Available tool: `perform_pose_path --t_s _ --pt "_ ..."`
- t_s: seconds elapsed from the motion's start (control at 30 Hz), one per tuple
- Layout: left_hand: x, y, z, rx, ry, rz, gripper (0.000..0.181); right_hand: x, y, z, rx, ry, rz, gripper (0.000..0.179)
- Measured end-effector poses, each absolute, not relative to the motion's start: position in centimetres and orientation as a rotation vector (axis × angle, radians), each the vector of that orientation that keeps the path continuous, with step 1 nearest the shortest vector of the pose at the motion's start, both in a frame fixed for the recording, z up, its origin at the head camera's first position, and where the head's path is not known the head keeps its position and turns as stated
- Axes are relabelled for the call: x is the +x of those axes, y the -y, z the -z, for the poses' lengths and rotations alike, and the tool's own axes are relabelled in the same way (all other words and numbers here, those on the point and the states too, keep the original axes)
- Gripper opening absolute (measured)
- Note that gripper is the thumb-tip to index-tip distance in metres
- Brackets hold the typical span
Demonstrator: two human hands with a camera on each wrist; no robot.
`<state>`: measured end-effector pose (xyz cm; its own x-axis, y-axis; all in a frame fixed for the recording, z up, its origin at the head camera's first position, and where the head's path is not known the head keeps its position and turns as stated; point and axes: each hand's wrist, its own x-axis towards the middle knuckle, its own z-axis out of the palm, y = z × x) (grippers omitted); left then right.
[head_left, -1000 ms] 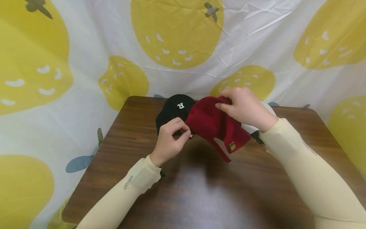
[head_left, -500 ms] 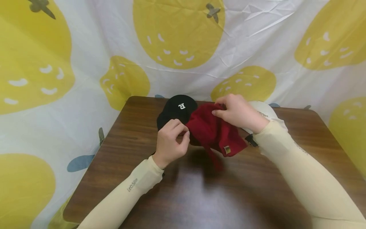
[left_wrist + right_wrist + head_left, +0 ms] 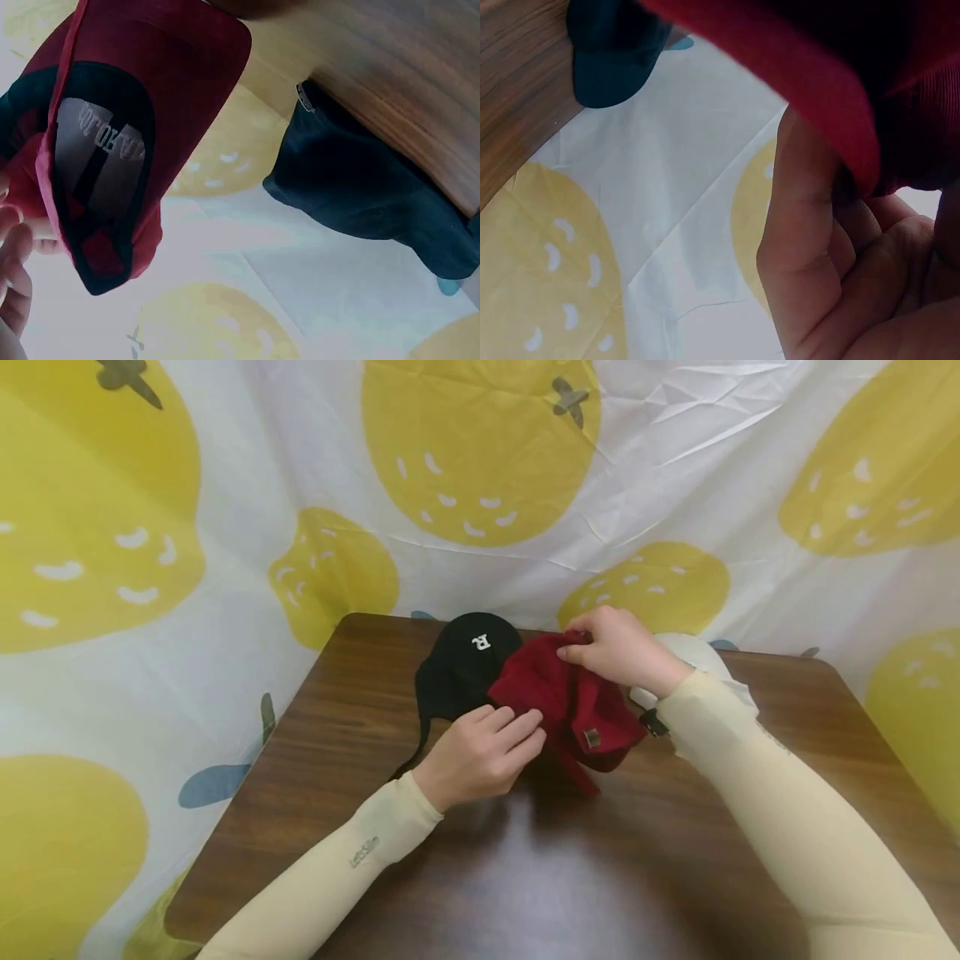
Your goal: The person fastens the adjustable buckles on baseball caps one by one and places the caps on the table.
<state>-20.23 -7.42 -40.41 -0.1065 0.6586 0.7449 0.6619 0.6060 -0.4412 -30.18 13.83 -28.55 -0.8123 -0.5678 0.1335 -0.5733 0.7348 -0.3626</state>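
A dark red baseball cap (image 3: 536,681) with a small metal buckle and a loose strap is held up over the table. My right hand (image 3: 622,647) pinches its upper edge between thumb and fingers; the right wrist view shows those fingers (image 3: 802,217) against the red cloth. In the left wrist view, the red cap (image 3: 176,52) turns its inside to the camera, with pale lettering on the lining. My left hand (image 3: 483,756), fingers loosely bent, is right at the cap's lower left side in the head view, its thumb hidden. Nothing shows in its grasp.
A black cap (image 3: 468,668) with a white R stands on the brown table (image 3: 360,677) left of the red one. Behind my right wrist is a white cap (image 3: 693,656). A lemon-print curtain (image 3: 510,556) hangs along the table's back edge.
The red cap has come down slightly and left, with my right hand. My left hand has left its pinch by the cap's left edge and shifted right and down.
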Motion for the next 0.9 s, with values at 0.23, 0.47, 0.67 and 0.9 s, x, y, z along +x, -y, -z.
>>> perform_pose_path --t_s 0.23,0.47,0.67,0.9 --pt "-20.6 7.1 40.5 -1.074 1.950 -0.030 0.028 -30.8 -13.7 28.9 0.943 2.905 -0.599 0.022" --pt "-21.1 6.9 40.8 -1.088 2.039 -0.154 0.030 -31.3 -13.5 29.2 0.929 2.902 -0.577 0.021" --pt "-21.3 6.5 40.8 -1.113 1.998 -0.330 0.027 -31.5 -13.2 29.3 0.935 2.903 -0.569 0.020" --pt "-21.5 5.9 40.9 -1.139 1.965 -0.451 0.025 -31.4 -12.9 29.5 0.941 2.880 -0.553 0.023"
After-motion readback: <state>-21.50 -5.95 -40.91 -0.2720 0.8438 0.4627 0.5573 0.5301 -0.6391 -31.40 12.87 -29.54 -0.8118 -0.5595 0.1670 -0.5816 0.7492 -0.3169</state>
